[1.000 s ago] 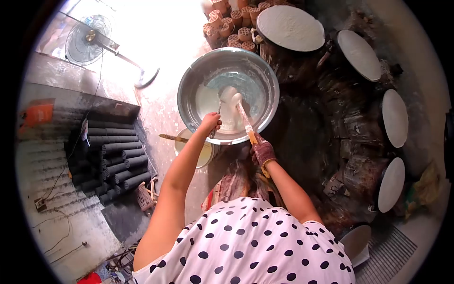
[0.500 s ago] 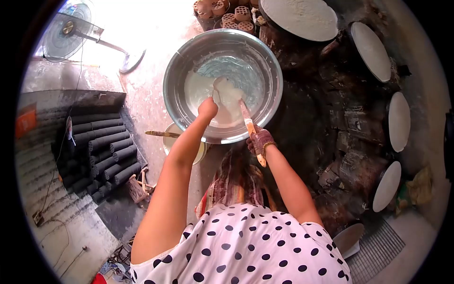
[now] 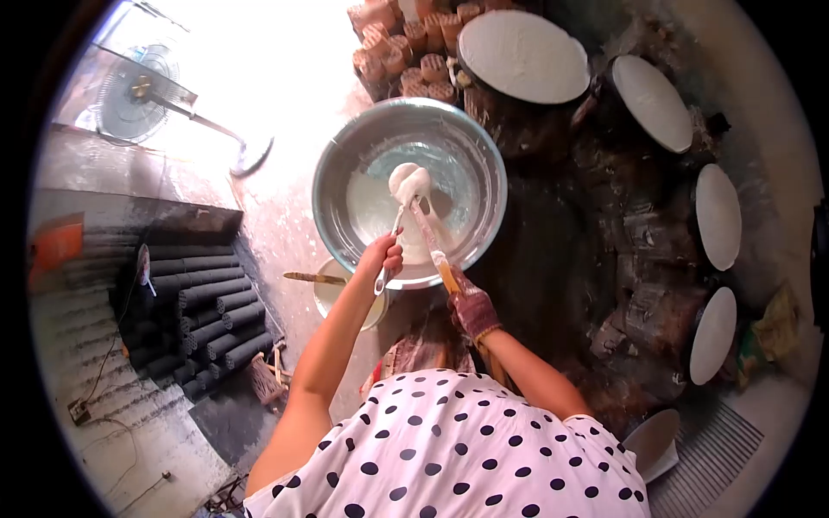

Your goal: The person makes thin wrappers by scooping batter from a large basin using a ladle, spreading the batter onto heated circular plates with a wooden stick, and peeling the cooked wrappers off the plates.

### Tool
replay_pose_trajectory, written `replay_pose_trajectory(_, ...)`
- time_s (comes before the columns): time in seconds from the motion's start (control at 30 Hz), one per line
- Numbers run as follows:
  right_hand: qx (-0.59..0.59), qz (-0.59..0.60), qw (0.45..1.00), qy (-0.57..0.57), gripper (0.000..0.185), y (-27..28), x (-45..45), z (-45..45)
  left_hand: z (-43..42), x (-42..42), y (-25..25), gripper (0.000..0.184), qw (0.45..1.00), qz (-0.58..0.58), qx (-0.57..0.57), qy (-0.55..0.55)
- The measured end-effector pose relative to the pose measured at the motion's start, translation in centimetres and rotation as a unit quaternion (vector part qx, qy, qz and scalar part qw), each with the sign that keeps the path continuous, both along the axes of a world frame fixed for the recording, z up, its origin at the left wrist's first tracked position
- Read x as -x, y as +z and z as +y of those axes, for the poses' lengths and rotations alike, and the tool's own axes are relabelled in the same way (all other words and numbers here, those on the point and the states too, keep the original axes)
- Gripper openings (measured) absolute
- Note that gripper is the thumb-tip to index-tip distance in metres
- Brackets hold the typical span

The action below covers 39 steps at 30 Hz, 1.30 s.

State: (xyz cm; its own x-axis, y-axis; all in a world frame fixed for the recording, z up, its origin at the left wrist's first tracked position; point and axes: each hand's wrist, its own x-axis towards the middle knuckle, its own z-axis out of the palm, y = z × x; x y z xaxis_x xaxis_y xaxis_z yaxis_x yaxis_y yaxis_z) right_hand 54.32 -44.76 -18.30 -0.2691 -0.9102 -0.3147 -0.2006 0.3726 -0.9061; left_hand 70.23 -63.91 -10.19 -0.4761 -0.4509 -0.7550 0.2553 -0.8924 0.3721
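Observation:
My left hand [image 3: 380, 257] is closed around the handle of a metal ladle [image 3: 400, 216]. The ladle's bowl is over the wide metal basin [image 3: 323, 211], with thick white batter [image 3: 414, 181] heaped in and over it. My right hand [image 3: 473, 312], in a dark purple knitted glove, grips a flat wooden spatula [image 3: 429, 237] smeared with white. The spatula's tip meets the ladle near its bowl. More white batter [image 3: 367, 203] lies in the basin's near left part, and wet streaks coat its wall.
Several round griddles [image 3: 525, 57] covered in white curve along the right on dark stoves. A smaller tub [image 3: 376, 318] with a stick [image 3: 313, 277] across it stands left of the basin. Black coal cylinders [image 3: 216, 285], reddish perforated briquettes [image 3: 414, 36] and a fan [image 3: 138, 95] are around.
The ladle has come up out of the batter, loaded. The spatula's tip has moved up and left to the ladle. The whole view has shifted slightly.

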Motion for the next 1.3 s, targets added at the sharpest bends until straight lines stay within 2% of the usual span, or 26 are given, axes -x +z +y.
replay_pose_trajectory(0.07, 0.009, -0.022, 1.000, 0.004, 0.053, 9.3, 0.6, -0.9, 0.4, -1.8, 5.7, 0.026, 0.997, 0.071, 0.040, 0.016)
replay_pose_trajectory(0.17, 0.001, -0.183, 0.983, 0.008, 0.051, 18.1, 1.8, -1.7, 1.8, -2.6, 17.4, 0.030, 0.981, 0.032, 0.191, 0.008)
replay_pose_trajectory(0.2, 0.021, -0.176, 0.984, 0.017, 0.051, 18.9, 2.5, -2.4, 2.2, -2.9, 20.8, 0.031, 0.971, 0.022, 0.238, 0.014)
replay_pose_trajectory(0.23, 0.136, -0.090, 0.985, 0.052, 0.052, 19.4, 3.2, -3.0, 2.5, -3.2, 23.9, 0.032, 0.953, -0.020, 0.303, 0.006)
replay_pose_trajectory(0.33, 0.285, 0.009, 0.953, 0.098, 0.051, 24.7, 5.0, -4.6, 2.0, -4.4, 29.7, 0.036, 0.909, -0.050, 0.414, 0.029)
replay_pose_trajectory(0.37, 0.253, -0.076, 0.961, 0.077, 0.052, 27.7, 5.2, -4.5, 1.3, -4.9, 30.2, 0.038, 0.897, -0.057, 0.437, 0.032)
replay_pose_trajectory(0.4, 0.216, -0.161, 0.962, 0.054, 0.053, 29.4, 5.3, -4.5, 0.5, -5.4, 30.4, 0.039, 0.890, -0.066, 0.450, 0.020)
replay_pose_trajectory(0.47, 0.246, -0.090, 0.964, 0.050, 0.041, 27.5, 6.8, -5.7, -1.9, -6.3, 29.1, 0.036, 0.913, -0.046, 0.404, -0.018)
replay_pose_trajectory(0.5, 0.136, -0.262, 0.955, 0.043, 0.031, 25.9, 7.9, -6.3, -3.1, -6.5, 27.4, 0.033, 0.931, 0.018, 0.363, -0.040)
replay_pose_trajectory(0.53, 0.021, -0.425, 0.904, 0.030, 0.024, 24.9, 8.4, -6.4, -4.1, -6.5, 25.3, 0.031, 0.943, 0.080, 0.316, -0.062)
replay_pose_trajectory(0.57, 0.036, -0.277, 0.959, 0.038, 0.017, 24.5, 8.4, -6.0, -4.4, -5.8, 23.6, 0.027, 0.956, 0.141, 0.249, -0.068)
replay_pose_trajectory(0.6, 0.030, -0.278, 0.960, 0.026, 0.017, 21.6, 8.5, -5.6, -4.6, -5.0, 21.6, 0.026, 0.969, 0.171, 0.166, -0.058)
replay_pose_trajectory(0.63, 0.102, -0.053, 0.993, -0.001, 0.017, 17.0, 9.0, -5.8, -4.9, -4.1, 18.8, 0.026, 0.975, 0.186, 0.110, -0.056)
replay_pose_trajectory(0.67, 0.199, 0.155, 0.968, -0.010, 0.019, 16.6, 8.8, -4.5, -4.7, -3.2, 16.6, 0.025, 0.977, 0.199, 0.053, -0.055)
replay_pose_trajectory(0.7, 0.258, 0.377, 0.887, -0.072, 0.023, 16.9, 8.4, -3.1, -3.6, -1.7, 16.1, 0.025, 0.977, 0.196, 0.052, -0.069)
replay_pose_trajectory(0.73, 0.246, 0.383, 0.886, -0.086, 0.023, 17.4, 8.5, -1.2, -2.6, 0.0, 15.7, 0.025, 0.976, 0.193, 0.051, -0.086)
replay_pose_trajectory(0.77, 0.187, 0.473, 0.858, -0.077, 0.026, 18.3, 8.6, 0.8, -2.3, 1.6, 15.1, 0.025, 0.962, 0.262, -0.016, -0.081)
replay_pose_trajectory(0.8, 0.121, 0.553, 0.821, -0.069, 0.030, 18.5, 8.5, 2.8, -0.8, 3.6, 16.8, 0.027, 0.970, 0.227, -0.028, -0.080)
replay_pose_trajectory(0.87, 0.059, 0.552, 0.825, -0.105, 0.037, 17.4, 9.0, 8.4, 1.9, 6.5, 15.4, 0.027, 0.971, 0.194, 0.037, -0.136)
replay_pose_trajectory(0.93, 0.051, 0.473, 0.861, -0.180, 0.039, 16.5, 9.4, 14.0, 5.7, 8.7, 13.6, 0.037, 0.917, 0.084, 0.297, -0.251)
replay_pose_trajectory(0.97, 0.030, 0.475, 0.855, -0.206, 0.039, 15.9, 9.8, 16.1, 8.2, 10.2, 14.6, 0.042, 0.894, 0.081, 0.331, -0.290)
replay_pose_trajectory(1.1, -0.120, 0.516, 0.776, -0.342, 0.045, 10.3, 8.7, 26.5, 14.0, 21.8, 14.0, 0.035, 0.906, 0.184, 0.052, -0.377)
replay_pose_trajectory(1.13, -0.153, 0.526, 0.746, -0.379, 0.047, 9.9, 8.6, 28.1, 16.4, 24.3, 18.0, 0.037, 0.944, 0.085, -0.103, -0.302)
replay_pose_trajectory(1.2, -0.142, 0.566, 0.694, -0.423, 0.047, 14.5, 8.8, 31.5, 20.7, 27.4, 14.5, 0.040, 0.835, 0.203, 0.167, -0.483)
replay_pose_trajectory(1.23, -0.137, 0.525, 0.700, -0.464, 0.048, 14.9, 8.1, 33.8, 23.1, 28.3, 14.7, 0.044, 0.773, 0.176, 0.291, -0.535)
replay_pose_trajectory(1.3, -0.122, 0.404, 0.708, -0.567, 0.050, 15.0, 7.8, 37.9, 28.9, 31.0, 14.9, 0.044, 0.716, 0.176, 0.301, -0.604)
